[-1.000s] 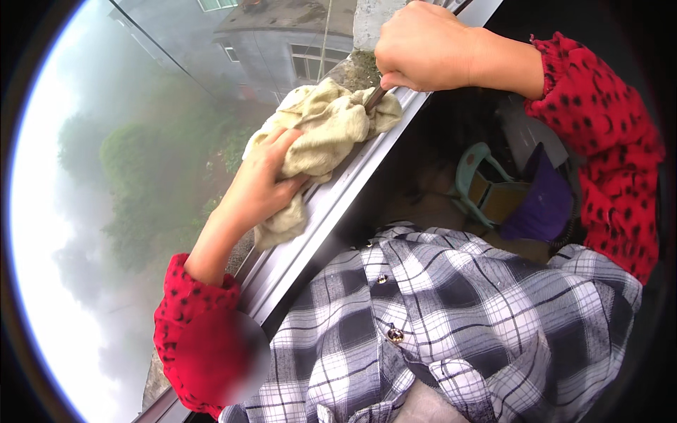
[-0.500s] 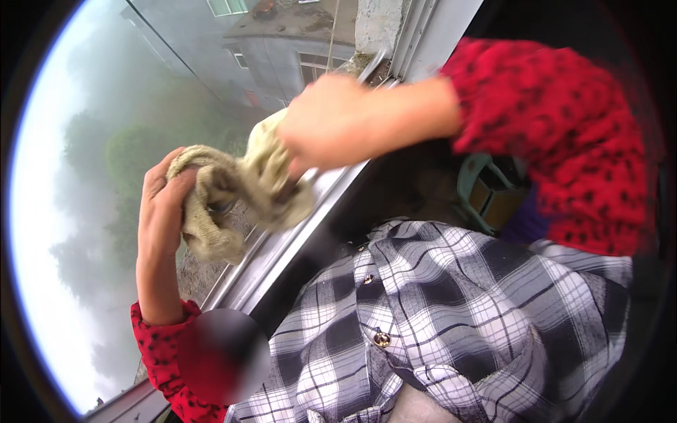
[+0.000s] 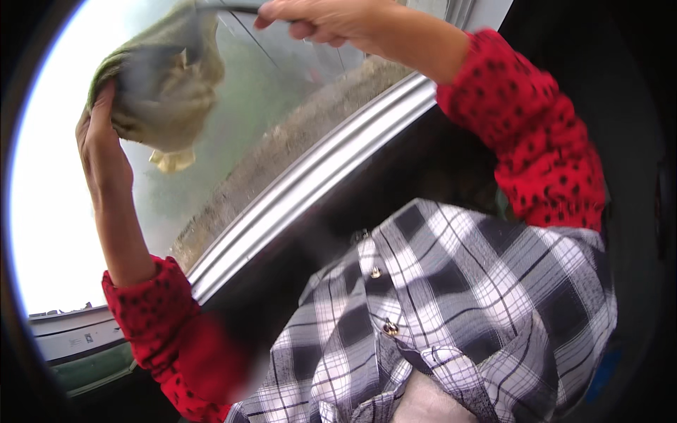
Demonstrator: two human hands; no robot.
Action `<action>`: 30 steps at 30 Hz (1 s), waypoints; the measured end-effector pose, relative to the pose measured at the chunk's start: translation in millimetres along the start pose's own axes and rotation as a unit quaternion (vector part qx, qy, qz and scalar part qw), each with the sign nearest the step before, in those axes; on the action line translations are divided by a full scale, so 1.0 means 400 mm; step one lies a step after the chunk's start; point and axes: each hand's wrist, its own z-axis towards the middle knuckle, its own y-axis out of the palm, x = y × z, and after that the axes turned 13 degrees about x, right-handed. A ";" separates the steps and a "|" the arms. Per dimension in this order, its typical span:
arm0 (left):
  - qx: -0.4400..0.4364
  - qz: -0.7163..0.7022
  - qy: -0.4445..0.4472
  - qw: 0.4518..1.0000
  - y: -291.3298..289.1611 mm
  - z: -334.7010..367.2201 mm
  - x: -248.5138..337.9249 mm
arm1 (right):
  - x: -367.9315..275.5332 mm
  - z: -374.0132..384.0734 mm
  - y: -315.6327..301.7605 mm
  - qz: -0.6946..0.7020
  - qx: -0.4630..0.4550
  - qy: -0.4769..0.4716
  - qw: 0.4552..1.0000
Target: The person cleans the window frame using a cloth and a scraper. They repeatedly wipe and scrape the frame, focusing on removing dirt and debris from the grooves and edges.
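A pale green-beige piece of knitwear [image 3: 187,95] hangs raised at the upper left, in front of the open window. Its exact kind cannot be made out; its opening and folds are blurred. My left hand [image 3: 104,151] grips its left edge, the thumb lying against the cloth. A thin dark curved strip [image 3: 236,8] runs from the cloth's top toward my right hand [image 3: 328,17], whose fingers are closed on its end at the top of the view. Whether the strip is part of the knitwear cannot be seen.
A pale metal window track [image 3: 317,169] crosses diagonally between my body and the outdoors. Beyond it lie a rough ledge [image 3: 261,158], misty greenery and a cable. At the lower left is a white-and-green edge [image 3: 88,345]. Dark space lies on the inner side.
Both hands have moved up, the left one also leftward. The knitwear, earlier bunched between the hands, now hangs farther up and left, and the dark strip shows between it and my right hand.
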 end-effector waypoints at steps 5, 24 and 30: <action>-0.054 -0.174 -0.163 0.970 0.084 0.072 0.056 | -0.082 -0.096 -0.135 0.022 0.124 -0.051 0.991; -0.134 0.339 0.250 0.897 0.247 0.134 -0.340 | -0.004 -0.302 -0.126 -0.066 0.236 0.012 0.969; -0.061 -0.068 -0.132 0.987 0.239 0.194 -0.250 | -0.004 -0.295 -0.113 -0.107 0.181 0.106 0.972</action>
